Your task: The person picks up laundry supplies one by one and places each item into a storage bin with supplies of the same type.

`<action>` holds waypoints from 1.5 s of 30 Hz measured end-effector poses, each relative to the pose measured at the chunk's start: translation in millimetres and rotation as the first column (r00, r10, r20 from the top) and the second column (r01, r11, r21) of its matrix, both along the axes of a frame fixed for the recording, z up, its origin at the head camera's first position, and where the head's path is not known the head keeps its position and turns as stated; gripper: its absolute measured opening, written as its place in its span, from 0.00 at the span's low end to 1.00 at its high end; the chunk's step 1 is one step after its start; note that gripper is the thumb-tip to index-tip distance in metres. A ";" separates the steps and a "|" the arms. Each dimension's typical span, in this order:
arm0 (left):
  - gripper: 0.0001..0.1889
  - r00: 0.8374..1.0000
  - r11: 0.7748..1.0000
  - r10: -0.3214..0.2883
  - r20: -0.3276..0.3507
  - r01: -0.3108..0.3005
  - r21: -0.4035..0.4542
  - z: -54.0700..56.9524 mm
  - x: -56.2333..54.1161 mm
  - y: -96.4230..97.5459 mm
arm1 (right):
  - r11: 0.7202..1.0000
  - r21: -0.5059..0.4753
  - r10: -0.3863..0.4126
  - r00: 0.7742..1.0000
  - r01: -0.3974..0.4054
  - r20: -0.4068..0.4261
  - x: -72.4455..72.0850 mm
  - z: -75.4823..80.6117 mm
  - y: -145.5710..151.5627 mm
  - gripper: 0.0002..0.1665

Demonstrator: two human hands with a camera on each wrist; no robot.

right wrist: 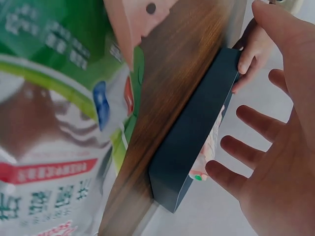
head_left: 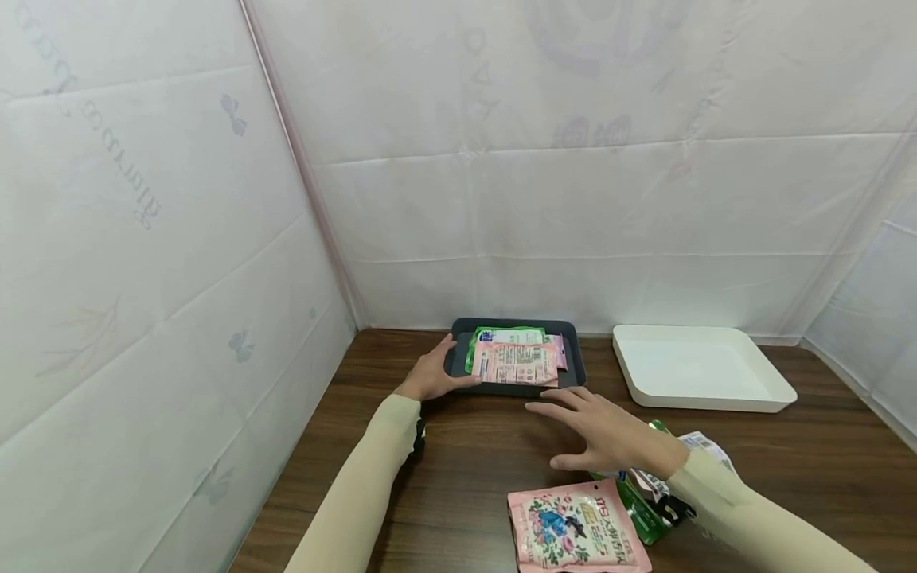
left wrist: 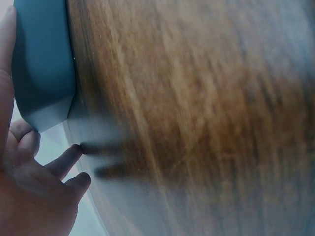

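Observation:
A dark rectangular tray (head_left: 516, 391) sits at the back of the table with several flat packets inside. A pink packet (head_left: 516, 362) lies over a green-edged packet (head_left: 533, 330), and another pink-purple one (head_left: 559, 350) shows at the right. My left hand (head_left: 433, 374) is spread around the tray's left end, its thumb by the front rim. In the left wrist view, two fingertips (left wrist: 69, 158) extend below the tray's corner. My right hand (head_left: 598, 430) hovers in front of the tray's right side, fingers spread, holding nothing.
A pink floral pouch (head_left: 576, 529) lies at the table's front. Green packets (head_left: 641, 513) and a white packet (head_left: 705, 446) lie partly beneath the right forearm. A white tray (head_left: 705, 366) stands at the back right. White sheeting (head_left: 573, 207) walls the table's back and sides.

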State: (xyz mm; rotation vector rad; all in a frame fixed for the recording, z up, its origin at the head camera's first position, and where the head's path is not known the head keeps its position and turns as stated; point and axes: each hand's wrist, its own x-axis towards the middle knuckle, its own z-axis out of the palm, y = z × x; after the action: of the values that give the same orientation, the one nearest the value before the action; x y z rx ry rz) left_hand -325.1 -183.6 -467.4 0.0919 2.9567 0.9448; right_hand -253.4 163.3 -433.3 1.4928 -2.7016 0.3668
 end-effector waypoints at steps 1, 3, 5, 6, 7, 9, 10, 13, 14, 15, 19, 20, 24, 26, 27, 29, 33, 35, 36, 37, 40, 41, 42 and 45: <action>0.59 1.000 1.000 0.000 0.000 0.000 0.001 0.1 0.2 0.1 | 1.000 0.000 -0.001 1.000 0.001 0.007 1.4 -0.7 0.2 0.49; 0.58 1.000 1.000 0.000 0.003 0.000 0.003 0.3 0.9 0.5 | 1.000 0.001 -0.010 1.000 0.010 0.028 4.8 -1.3 0.2 0.49; 0.59 1.000 1.000 -0.001 0.006 0.001 0.003 0.6 1.7 1.1 | 1.000 0.001 -0.020 0.998 0.020 0.055 8.2 -2.2 0.1 0.49; 0.59 1.000 1.000 -0.002 0.007 0.002 0.002 0.6 1.9 1.3 | 1.000 0.005 -0.025 0.997 0.025 0.067 10.0 -2.7 0.2 0.49; 0.59 1.000 1.000 -0.005 0.007 0.005 -0.001 0.5 2.0 1.5 | 1.000 0.008 -0.028 0.997 0.028 0.078 11.9 -3.0 0.4 0.49; 0.59 1.000 1.000 -0.005 0.006 0.005 -0.001 0.5 2.1 2.0 | 1.000 0.013 -0.029 0.995 0.028 0.094 15.2 -4.1 1.2 0.50; 0.59 1.000 1.000 -0.005 0.003 0.005 -0.002 0.5 2.1 2.1 | 0.999 0.017 -0.029 0.995 0.028 0.096 16.6 -4.8 1.6 0.50; 0.59 1.000 1.000 -0.001 0.000 0.001 0.003 0.6 1.9 2.2 | 0.999 0.023 -0.027 0.995 0.025 0.097 20.8 -5.6 2.8 0.50; 0.59 1.000 1.000 0.002 0.001 -0.002 0.005 0.8 2.2 2.1 | 0.999 0.025 -0.028 0.995 0.025 0.099 21.9 -6.0 3.2 0.50; 0.59 1.000 1.000 0.002 0.002 -0.002 0.005 0.8 2.1 2.0 | 0.999 0.029 -0.030 0.994 0.027 0.101 23.0 -6.5 3.6 0.50; 0.59 1.000 1.000 0.000 0.004 0.000 0.006 0.7 2.8 1.7 | 0.999 0.034 -0.029 0.992 0.025 0.121 27.6 -9.3 5.7 0.50; 0.59 1.000 1.000 0.000 0.003 0.000 0.007 0.5 2.9 1.6 | 0.999 0.034 -0.026 0.992 0.022 0.126 28.7 -10.2 6.2 0.50; 0.59 1.000 1.000 0.000 -0.001 0.000 0.008 -0.7 2.5 1.4 | 1.000 0.025 -0.004 0.991 0.001 0.133 32.7 -13.5 8.0 0.50; 0.59 1.000 1.000 0.001 -0.004 -0.001 0.012 -1.3 2.2 1.2 | 1.000 0.025 0.004 0.991 -0.007 0.134 34.6 -14.7 8.7 0.50; 0.59 1.000 1.000 0.001 -0.003 -0.001 0.013 -1.6 1.9 1.2 | 1.000 0.023 0.008 0.991 -0.011 0.133 35.9 -15.0 9.1 0.50; 0.59 1.000 1.000 0.003 -0.003 -0.003 0.019 -1.6 1.5 1.2 | 1.000 0.021 0.015 0.992 -0.018 0.128 38.2 -15.8 10.1 0.49; 0.59 1.000 1.000 0.004 -0.003 -0.004 0.024 -0.9 1.8 1.1 | 0.999 0.011 0.038 0.994 -0.039 0.104 41.9 -18.6 11.5 0.48; 0.59 1.000 1.000 0.003 -0.003 -0.003 0.024 -0.4 2.2 1.0 | 0.999 0.009 0.047 0.994 -0.049 0.096 43.2 -20.2 11.9 0.49; 0.59 1.000 1.000 0.002 -0.004 -0.002 0.024 -0.3 2.3 1.1 | 0.999 0.012 0.048 0.994 -0.050 0.094 43.8 -20.8 12.0 0.49; 0.59 1.000 1.000 0.001 -0.005 -0.001 0.024 -0.3 2.4 1.2 | 0.999 0.014 0.049 0.994 -0.051 0.095 44.4 -21.2 12.1 0.49; 0.59 1.000 1.000 0.000 -0.005 0.001 0.023 0.0 2.4 1.4 | 0.999 0.029 0.041 0.993 -0.045 0.113 46.0 -21.9 12.1 0.50; 0.59 1.000 1.000 0.000 -0.005 0.001 0.024 0.3 2.7 1.4 | 0.998 0.033 0.040 0.992 -0.044 0.117 46.5 -22.0 12.0 0.50; 0.59 1.000 1.000 0.000 -0.006 0.001 0.025 0.1 2.5 1.5 | 0.998 0.036 0.041 0.992 -0.045 0.119 47.2 -22.1 12.1 0.50; 0.59 1.000 1.000 0.001 -0.007 -0.001 0.025 0.0 2.3 1.3 | 0.997 0.038 0.060 0.993 -0.064 0.101 49.2 -23.1 12.4 0.50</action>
State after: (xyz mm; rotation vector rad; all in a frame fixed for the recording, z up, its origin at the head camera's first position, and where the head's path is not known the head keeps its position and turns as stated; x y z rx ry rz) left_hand -322.8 -182.3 -467.4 0.0948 2.9516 0.9832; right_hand -204.2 175.7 -456.4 1.6148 -2.7598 0.4006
